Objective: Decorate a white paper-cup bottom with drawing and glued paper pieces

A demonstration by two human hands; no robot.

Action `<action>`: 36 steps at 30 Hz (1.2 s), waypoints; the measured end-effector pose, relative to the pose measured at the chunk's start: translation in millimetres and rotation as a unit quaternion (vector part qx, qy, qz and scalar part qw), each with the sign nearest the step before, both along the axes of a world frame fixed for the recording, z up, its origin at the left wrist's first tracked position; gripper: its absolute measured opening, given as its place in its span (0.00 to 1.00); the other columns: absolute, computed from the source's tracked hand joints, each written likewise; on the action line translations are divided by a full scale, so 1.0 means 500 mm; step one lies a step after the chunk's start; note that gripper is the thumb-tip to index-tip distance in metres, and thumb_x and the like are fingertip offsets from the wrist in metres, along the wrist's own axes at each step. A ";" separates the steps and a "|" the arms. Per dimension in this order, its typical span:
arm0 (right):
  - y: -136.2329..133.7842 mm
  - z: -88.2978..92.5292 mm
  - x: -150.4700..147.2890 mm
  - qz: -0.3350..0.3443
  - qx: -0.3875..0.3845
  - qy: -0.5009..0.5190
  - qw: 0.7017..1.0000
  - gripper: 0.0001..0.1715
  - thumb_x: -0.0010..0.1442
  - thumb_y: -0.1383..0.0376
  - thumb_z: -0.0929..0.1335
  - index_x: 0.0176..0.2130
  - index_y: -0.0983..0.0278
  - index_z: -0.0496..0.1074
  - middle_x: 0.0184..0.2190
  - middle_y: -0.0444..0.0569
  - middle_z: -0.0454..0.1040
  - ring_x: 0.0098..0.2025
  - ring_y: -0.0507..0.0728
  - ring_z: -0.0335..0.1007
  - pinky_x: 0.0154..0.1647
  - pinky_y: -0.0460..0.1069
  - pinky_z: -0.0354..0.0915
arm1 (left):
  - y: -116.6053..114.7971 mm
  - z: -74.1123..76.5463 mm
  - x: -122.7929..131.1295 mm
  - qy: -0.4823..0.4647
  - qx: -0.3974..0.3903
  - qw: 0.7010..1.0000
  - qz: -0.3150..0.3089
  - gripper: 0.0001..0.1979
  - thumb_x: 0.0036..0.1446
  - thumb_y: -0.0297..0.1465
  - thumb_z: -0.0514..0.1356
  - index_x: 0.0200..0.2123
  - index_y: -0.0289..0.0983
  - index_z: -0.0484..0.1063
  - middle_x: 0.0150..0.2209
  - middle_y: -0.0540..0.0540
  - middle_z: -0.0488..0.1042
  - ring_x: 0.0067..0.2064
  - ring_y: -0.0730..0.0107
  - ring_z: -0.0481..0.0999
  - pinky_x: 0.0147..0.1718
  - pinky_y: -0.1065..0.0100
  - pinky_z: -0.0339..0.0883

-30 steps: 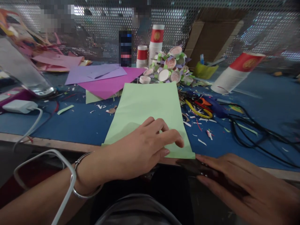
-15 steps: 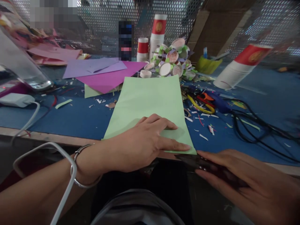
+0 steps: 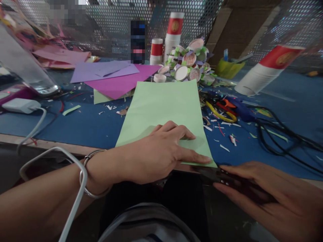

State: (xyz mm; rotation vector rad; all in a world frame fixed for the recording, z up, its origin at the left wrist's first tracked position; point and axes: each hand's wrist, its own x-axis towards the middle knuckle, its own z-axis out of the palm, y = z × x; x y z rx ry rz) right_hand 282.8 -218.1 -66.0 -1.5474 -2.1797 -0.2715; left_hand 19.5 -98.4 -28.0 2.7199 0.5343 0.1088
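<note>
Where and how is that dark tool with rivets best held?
Probably grip the dark tool by its handle, coming from the right: the handle stretches that way, while its other end points left at the near edge of the green sheet. The right hand holds it so.

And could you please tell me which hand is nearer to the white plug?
Left. The left hand, on the green paper, is right of the white plug; the right hand is much farther right, past the paper's near right corner.

Craft workshop with paper scraps (image 3: 232, 140)
</note>
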 end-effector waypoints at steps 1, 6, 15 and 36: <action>0.001 0.003 -0.005 0.011 0.005 -0.012 1.000 0.17 0.66 0.44 0.66 0.42 0.51 0.74 0.30 0.36 0.82 0.28 0.52 0.82 0.22 0.44 0.71 | -0.001 -0.001 0.000 -0.002 0.001 1.000 -0.001 0.21 0.74 0.41 0.47 0.65 0.62 0.66 0.64 0.45 0.62 0.61 0.53 0.60 0.61 0.44 0.59; 0.010 0.022 -0.032 0.068 -0.002 -0.046 0.997 0.17 0.69 0.47 0.65 0.40 0.56 0.72 0.27 0.40 0.80 0.24 0.52 0.79 0.20 0.44 0.69 | -0.002 -0.004 -0.002 -0.001 0.011 1.000 0.001 0.21 0.74 0.39 0.47 0.64 0.64 0.66 0.65 0.45 0.61 0.61 0.52 0.60 0.60 0.43 0.59; 0.011 0.021 -0.039 0.059 0.008 -0.051 0.997 0.18 0.70 0.46 0.64 0.41 0.56 0.71 0.27 0.38 0.79 0.25 0.51 0.80 0.21 0.44 0.69 | 0.000 -0.008 -0.005 -0.004 0.017 1.000 -0.010 0.22 0.74 0.38 0.47 0.65 0.62 0.65 0.65 0.45 0.61 0.60 0.51 0.60 0.59 0.42 0.59; 0.027 0.027 -0.042 0.091 0.032 -0.038 0.995 0.17 0.72 0.51 0.63 0.39 0.59 0.72 0.26 0.40 0.77 0.23 0.51 0.76 0.24 0.47 0.65 | -0.003 -0.003 -0.002 -0.029 -0.007 1.000 0.009 0.24 0.75 0.33 0.45 0.71 0.43 0.55 0.64 0.41 0.63 0.60 0.55 0.60 0.61 0.49 0.57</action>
